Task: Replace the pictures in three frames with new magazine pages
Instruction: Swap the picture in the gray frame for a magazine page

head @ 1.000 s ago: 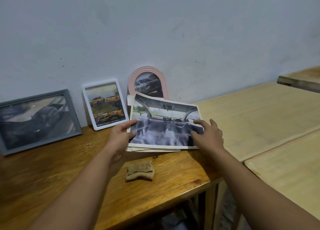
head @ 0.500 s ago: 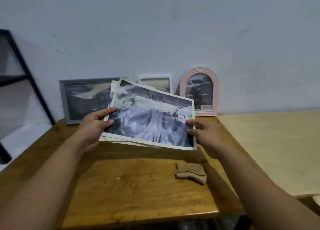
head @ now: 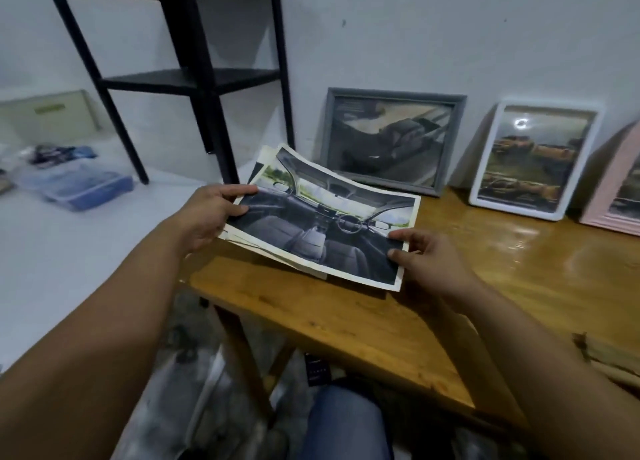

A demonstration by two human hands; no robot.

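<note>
Left hand (head: 207,214): I saw it pinching the left edge of the magazine pages (head: 322,222).
Right hand (head: 427,260): it gripped their right corner.
Pages: held between both hands, above the counter (head: 346,321).
Frames: grey frame (head: 389,139), white frame (head: 535,158) and pink frame (head: 620,189) stood beyond my right hand.

I see a grey frame (head: 391,141), a white frame (head: 538,160) and a pink frame (head: 620,189) on the glossy brown table (head: 346,321). The top page (head: 322,224) I hold shows a dark grey car interior, white-bordered.
</note>
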